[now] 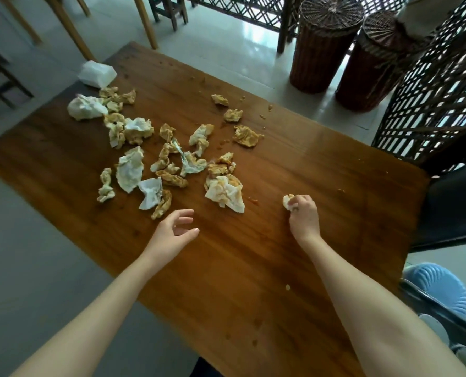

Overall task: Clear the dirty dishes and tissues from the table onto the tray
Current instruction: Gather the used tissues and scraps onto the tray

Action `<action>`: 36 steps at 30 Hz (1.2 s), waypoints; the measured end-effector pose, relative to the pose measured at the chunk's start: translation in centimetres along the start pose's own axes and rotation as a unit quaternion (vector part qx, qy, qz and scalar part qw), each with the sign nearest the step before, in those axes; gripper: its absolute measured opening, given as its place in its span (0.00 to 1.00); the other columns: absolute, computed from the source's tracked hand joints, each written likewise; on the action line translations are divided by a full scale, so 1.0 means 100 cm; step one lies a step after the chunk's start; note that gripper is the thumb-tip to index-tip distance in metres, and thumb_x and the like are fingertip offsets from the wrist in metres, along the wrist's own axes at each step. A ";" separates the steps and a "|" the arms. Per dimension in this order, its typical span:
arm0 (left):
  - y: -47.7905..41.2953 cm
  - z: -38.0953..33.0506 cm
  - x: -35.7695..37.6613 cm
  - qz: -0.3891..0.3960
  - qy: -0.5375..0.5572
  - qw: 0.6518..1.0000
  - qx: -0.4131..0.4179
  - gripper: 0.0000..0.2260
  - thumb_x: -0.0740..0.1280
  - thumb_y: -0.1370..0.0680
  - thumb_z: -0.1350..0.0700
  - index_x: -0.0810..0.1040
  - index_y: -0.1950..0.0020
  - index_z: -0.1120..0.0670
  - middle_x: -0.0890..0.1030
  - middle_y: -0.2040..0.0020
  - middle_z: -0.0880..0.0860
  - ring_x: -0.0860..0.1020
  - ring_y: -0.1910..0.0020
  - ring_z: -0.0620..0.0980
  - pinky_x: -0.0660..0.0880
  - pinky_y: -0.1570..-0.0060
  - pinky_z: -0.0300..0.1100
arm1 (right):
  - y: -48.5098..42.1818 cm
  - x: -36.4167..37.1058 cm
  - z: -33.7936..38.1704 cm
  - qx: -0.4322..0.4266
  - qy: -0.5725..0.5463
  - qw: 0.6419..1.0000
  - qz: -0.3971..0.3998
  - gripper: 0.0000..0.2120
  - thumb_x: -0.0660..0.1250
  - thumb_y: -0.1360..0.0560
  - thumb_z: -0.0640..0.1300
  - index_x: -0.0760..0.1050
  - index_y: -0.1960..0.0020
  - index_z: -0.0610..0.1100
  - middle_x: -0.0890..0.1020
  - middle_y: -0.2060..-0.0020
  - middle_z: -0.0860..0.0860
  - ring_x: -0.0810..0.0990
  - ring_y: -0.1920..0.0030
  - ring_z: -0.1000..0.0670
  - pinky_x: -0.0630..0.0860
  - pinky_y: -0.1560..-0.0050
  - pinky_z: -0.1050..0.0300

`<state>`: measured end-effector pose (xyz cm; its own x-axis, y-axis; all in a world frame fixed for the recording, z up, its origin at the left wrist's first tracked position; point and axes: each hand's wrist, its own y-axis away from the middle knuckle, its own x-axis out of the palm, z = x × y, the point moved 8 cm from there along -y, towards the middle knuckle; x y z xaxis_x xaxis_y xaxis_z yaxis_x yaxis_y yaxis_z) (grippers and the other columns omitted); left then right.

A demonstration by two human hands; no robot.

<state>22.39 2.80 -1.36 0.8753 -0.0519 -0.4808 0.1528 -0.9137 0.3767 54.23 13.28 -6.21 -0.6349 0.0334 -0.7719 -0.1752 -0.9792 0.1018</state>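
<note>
I took the step in hand to be gathering tissues. No dishes showed on the desk, and no tray was in view anywhere. My right hand had its fingers curled round a small tissue wad, pinched at the fingertips low over the wood toward the desk's right side; I couldn't tell whether the wad touched the surface. My left hand held nothing. Its fingers were loosely curved and spread, just beside the near edge of the scattered soiled tissues. Those lay crumpled and sauce-stained across the middle and far left of the desk, with one large stained tissue lying between my two hands. A white tissue pack sat at the far left corner. Most of the clearing looked undone. As I read it, the next move called for the left hand to close on the nearest wads, bunching several together. I also had to locate the tray, since I couldn't tell where it stood.
</note>
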 end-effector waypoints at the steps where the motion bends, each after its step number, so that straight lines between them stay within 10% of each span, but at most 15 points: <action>1: 0.005 0.004 -0.003 -0.007 0.002 1.000 -0.005 0.18 0.70 0.24 0.52 0.72 0.36 0.43 0.75 0.40 0.46 0.75 0.47 0.41 0.73 0.57 0.31 | 0.002 -0.001 0.003 -0.010 0.002 1.000 0.002 0.13 0.59 0.25 0.26 0.79 0.48 0.37 0.77 0.45 0.43 0.75 0.43 0.43 0.72 0.45 0.56; 11: 0.006 0.007 -0.029 -0.015 0.014 1.000 -0.005 0.19 0.70 0.24 0.52 0.72 0.35 0.45 0.75 0.37 0.50 0.77 0.43 0.48 0.78 0.45 0.47 | 0.025 0.010 0.070 -0.075 -0.061 0.995 0.013 0.11 0.62 0.25 0.28 0.80 0.54 0.39 0.79 0.51 0.46 0.79 0.49 0.47 0.79 0.47 0.52; 20: -0.044 0.017 -0.057 0.042 0.003 0.999 0.022 0.19 0.70 0.24 0.52 0.71 0.34 0.45 0.74 0.36 0.50 0.74 0.43 0.45 0.74 0.55 0.33 | 0.044 0.073 0.130 -0.032 -0.090 0.995 0.035 0.12 0.61 0.26 0.29 0.79 0.53 0.42 0.78 0.51 0.47 0.79 0.46 0.46 0.77 0.46 0.53; 23: -0.071 0.023 -0.077 0.057 -0.002 0.998 0.029 0.19 0.70 0.25 0.52 0.71 0.35 0.46 0.75 0.37 0.51 0.76 0.43 0.47 0.75 0.56 0.33 | 0.034 0.096 0.141 -0.012 -0.079 0.996 0.041 0.16 0.63 0.26 0.32 0.76 0.41 0.44 0.75 0.38 0.45 0.71 0.35 0.45 0.68 0.38 0.61; 28: -0.114 0.034 -0.106 0.105 -0.016 0.994 0.035 0.20 0.69 0.24 0.50 0.70 0.34 0.46 0.74 0.37 0.49 0.77 0.45 0.46 0.75 0.55 0.34 | 0.025 0.140 0.137 0.061 0.054 0.992 0.094 0.38 0.70 0.26 0.42 0.52 0.23 0.50 0.51 0.23 0.43 0.48 0.24 0.42 0.52 0.26 0.45; 36: -0.162 0.035 -0.121 0.158 -0.006 0.986 0.045 0.18 0.70 0.24 0.53 0.72 0.35 0.47 0.76 0.40 0.49 0.77 0.50 0.41 0.74 0.60 0.28 | 0.031 0.140 0.144 0.066 0.057 0.996 -0.021 0.30 0.66 0.29 0.29 0.67 0.30 0.48 0.69 0.33 0.46 0.66 0.32 0.45 0.67 0.31 0.49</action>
<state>7.72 16.83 -4.39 0.8676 -0.3432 -0.3598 -0.1683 -0.8836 0.4370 33.98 13.55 -7.69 -0.5361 0.0431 -0.8430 -0.3019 -0.9424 0.1438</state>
